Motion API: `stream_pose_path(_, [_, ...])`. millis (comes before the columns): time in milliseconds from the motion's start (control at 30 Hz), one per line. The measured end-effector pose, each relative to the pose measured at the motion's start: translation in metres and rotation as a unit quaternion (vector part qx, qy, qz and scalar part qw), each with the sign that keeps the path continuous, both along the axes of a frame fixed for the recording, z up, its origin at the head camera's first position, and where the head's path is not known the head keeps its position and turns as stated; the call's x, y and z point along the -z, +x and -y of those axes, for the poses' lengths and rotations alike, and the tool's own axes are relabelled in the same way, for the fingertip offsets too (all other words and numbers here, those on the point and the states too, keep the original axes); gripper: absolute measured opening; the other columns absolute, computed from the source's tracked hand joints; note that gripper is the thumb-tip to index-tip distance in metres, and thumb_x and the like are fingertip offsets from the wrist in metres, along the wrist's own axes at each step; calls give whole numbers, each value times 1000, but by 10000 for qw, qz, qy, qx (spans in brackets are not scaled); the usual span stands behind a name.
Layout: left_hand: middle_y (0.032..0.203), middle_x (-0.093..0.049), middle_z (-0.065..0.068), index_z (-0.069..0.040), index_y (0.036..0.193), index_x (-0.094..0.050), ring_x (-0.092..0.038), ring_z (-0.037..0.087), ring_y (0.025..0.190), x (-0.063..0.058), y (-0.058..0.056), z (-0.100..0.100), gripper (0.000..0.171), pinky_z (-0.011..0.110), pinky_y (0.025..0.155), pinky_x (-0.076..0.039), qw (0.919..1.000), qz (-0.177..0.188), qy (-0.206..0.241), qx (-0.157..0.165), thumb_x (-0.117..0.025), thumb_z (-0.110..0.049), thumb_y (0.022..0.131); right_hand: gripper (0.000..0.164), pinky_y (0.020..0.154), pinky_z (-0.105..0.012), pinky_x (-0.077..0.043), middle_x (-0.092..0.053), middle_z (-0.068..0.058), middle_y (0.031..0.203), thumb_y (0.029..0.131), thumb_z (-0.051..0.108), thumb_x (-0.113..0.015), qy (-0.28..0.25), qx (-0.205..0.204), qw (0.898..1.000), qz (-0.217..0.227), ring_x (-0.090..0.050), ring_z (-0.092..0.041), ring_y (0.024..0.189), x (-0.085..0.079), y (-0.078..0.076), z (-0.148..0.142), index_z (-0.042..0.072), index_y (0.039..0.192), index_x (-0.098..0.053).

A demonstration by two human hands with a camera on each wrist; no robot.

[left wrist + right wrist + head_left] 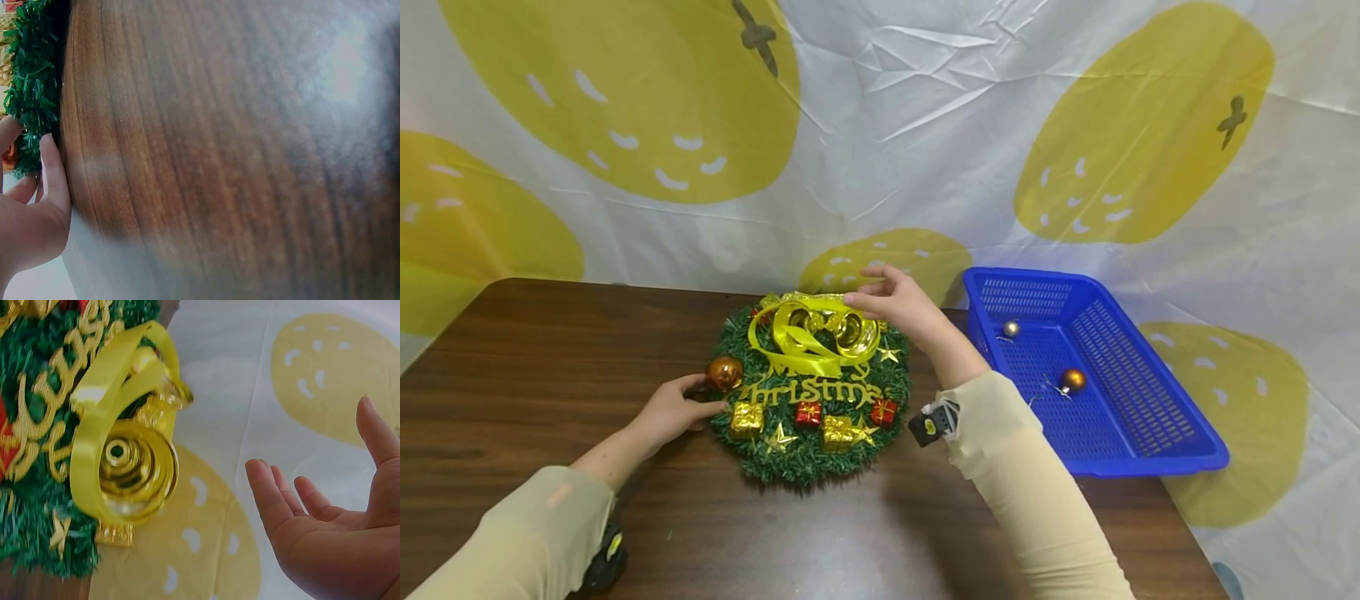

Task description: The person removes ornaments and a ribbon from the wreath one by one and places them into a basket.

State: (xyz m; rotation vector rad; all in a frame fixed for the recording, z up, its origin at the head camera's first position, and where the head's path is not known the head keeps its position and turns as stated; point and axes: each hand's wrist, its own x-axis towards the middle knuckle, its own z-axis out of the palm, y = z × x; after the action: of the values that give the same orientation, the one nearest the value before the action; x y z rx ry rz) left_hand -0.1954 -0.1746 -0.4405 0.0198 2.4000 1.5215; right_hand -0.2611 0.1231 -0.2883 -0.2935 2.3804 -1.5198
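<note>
A green tinsel wreath (808, 471) lies on the table, with gold "Christmas" lettering, small gift boxes, stars, golden bells (134, 465) and a looped yellow ribbon (808, 365) at its top. My left hand (673, 412) holds the wreath's left edge, its thumb beside a gold gift box (747, 419) and its fingers low at the rim. Right by those fingers sits a shiny copper-brown ball (725, 374). Over the wreath's upper right, next to the bells and ribbon, my right hand (898, 308) is held up, fingers spread and nothing in them.
To the right stands a blue plastic basket (1180, 417), holding an orange ball ornament (1072, 381) and a small pale gold one (1011, 328). The brown wooden table (572, 350) ends at the back against a fruit-printed white cloth (910, 150).
</note>
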Motion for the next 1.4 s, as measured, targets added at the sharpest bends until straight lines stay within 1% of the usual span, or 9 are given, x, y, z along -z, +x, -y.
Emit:
stream_pose_path(133, [141, -27, 37, 14, 143, -19, -49, 44, 117, 1, -1, 0, 76, 35, 80, -58, 10000, -1, 18, -16, -61, -21, 91, 62, 101, -38, -48, -50, -18, 131, 90, 22, -64, -34, -124, 9999, -13, -55, -33, 116, 3, 2, 13, 8, 143, -34])
stream_pose_path(233, [140, -28, 37, 14, 143, -19, -50, 44, 116, 0, -1, 0, 76, 35, 80, -58, 10000, 0, 27, -28, -61, -21, 91, 62, 99, -37, -49, -51, -17, 131, 89, 23, -65, -48, -190, 9998, -5, -56, -33, 115, 7, 2, 22, 10, 142, -36])
stream_pose_path(433, [138, -31, 36, 14, 143, -20, -50, 43, 115, -2, 0, -1, 75, 34, 79, -58, 10000, -6, 25, -13, -61, -22, 91, 62, 99, -37, -49, -51, -13, 132, 87, 26, -67, 52, -295, 9995, 36, -56, -27, 115, 16, 4, 41, 13, 141, -39])
stream_pose_path(733, [141, -26, 37, 15, 143, -18, -50, 43, 116, -6, -1, -1, 75, 35, 79, -58, 10000, 27, 31, -38, -61, -20, 91, 62, 101, -44, -46, -52, -12, 133, 86, 28, -68, -80, -498, 9986, -164, -51, -26, 121, 35, 6, 65, 17, 141, -40])
stream_pose_path(833, [142, -26, 37, 15, 143, -18, -49, 43, 116, -5, -1, -1, 76, 36, 80, -58, 10000, 32, 33, -41, -61, -21, 91, 63, 101, -45, -46, -50, -14, 135, 86, 27, -69, -172, -518, 9984, -147, -50, -27, 121, 42, 7, 72, 16, 140, -40])
stream_pose_path(1067, [142, -25, 37, 15, 143, -17, -51, 43, 115, -1, -1, 1, 79, 35, 80, -58, 9999, 62, 71, -53, -62, -22, 90, 63, 97, -40, -49, -52, -13, 134, 84, 29, -70, -73, -542, 9984, -148, -51, -25, 120, 58, 11, 85, 14, 139, -42])
stream_pose_path(1167, [142, -26, 37, 15, 143, -18, -51, 42, 115, 0, 0, 0, 78, 35, 80, -58, 9999, 70, 96, -78, -62, -22, 90, 64, 96, -40, -49, -52, -14, 134, 84, 29, -71, -99, -556, 9984, -102, -52, -25, 119, 64, 12, 91, 13, 139, -42])
stream_pose_path(1267, [142, -27, 37, 15, 143, -18, -52, 42, 114, -1, 0, 0, 77, 35, 79, -58, 9999, 57, 87, -89, -62, -22, 90, 64, 95, -42, -50, -52, -13, 133, 84, 26, -71, -203, -514, 9985, -20, -52, -26, 118, 69, 12, 97, 12, 140, -42])
stream_pose_path(1400, [141, -27, 38, 16, 142, -18, -55, 40, 111, -1, -1, 0, 78, 34, 78, -58, 9999, 17, 40, -99, -62, -22, 90, 64, 94, -39, -51, -52, -15, 132, 83, 21, -72, -334, -473, 9983, 67, -54, -26, 117, 75, 13, 105, 10, 139, -43])
